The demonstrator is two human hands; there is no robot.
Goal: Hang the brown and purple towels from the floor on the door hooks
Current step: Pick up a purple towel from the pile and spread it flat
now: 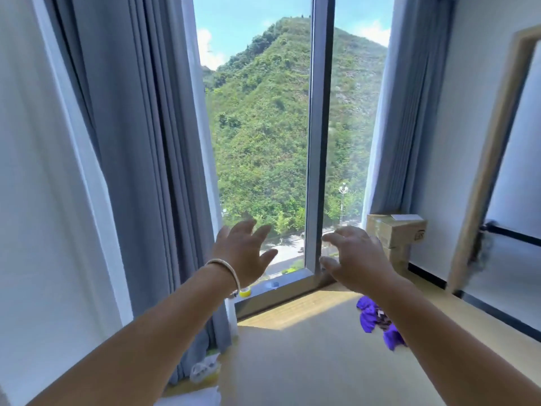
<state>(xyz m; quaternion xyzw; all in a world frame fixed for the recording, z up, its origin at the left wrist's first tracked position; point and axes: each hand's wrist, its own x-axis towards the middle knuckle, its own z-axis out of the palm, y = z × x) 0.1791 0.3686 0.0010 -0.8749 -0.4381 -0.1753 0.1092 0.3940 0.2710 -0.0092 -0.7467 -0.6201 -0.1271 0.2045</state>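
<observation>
Hands raised before the window, left hand [244,253] and right hand [355,259] both released with fingers spread, grasping nothing, purple towel [369,316] crumpled on the floor [307,347] near its window edge, partly behind the right forearm.

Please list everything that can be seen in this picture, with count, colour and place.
purple towel: one, purple, on the floor, partly behind the right forearm
brown towel: one, brown, small part showing, lying with the purple one
curtains: two, grey-blue, at both sides of the window
window: one, grey frame, centre
cardboard boxes: two, brown, stacked in the right corner
tape roll: one, yellow, on the sill
doorway: one, light wood, right
bracelet: one, pale, left wrist
left hand: open, empty, raised
right hand: open, empty, raised
</observation>
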